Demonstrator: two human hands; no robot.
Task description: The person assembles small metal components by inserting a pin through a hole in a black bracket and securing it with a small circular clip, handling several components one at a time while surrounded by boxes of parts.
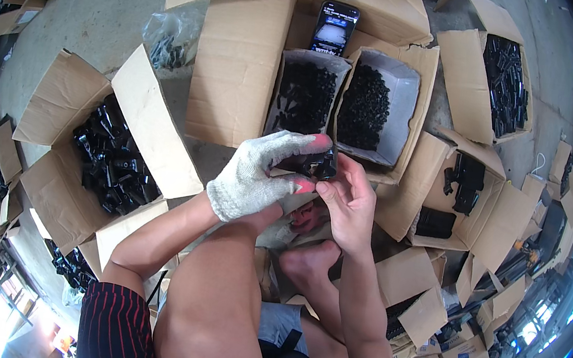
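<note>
My left hand (pixel 259 168), in a pale knit glove with red fingertips, is closed around a small black plastic part (pixel 319 164). Bare, my right hand (pixel 350 200) pinches the other side of that part with thumb and fingers. Both hands meet in front of two grey trays. The left tray (pixel 341 85) and the right tray (pixel 400 114) each hold many tiny black pieces. Fingers cover much of the held part, so its full shape is hidden.
A phone (pixel 334 29) with a lit screen leans behind the trays. An open carton (pixel 50 104) of glossy black parts stands at left. More cartons, one with long black parts (pixel 505 85), another with black pieces (pixel 467 181), line the right. A clear plastic bag (pixel 171 37) lies on the floor.
</note>
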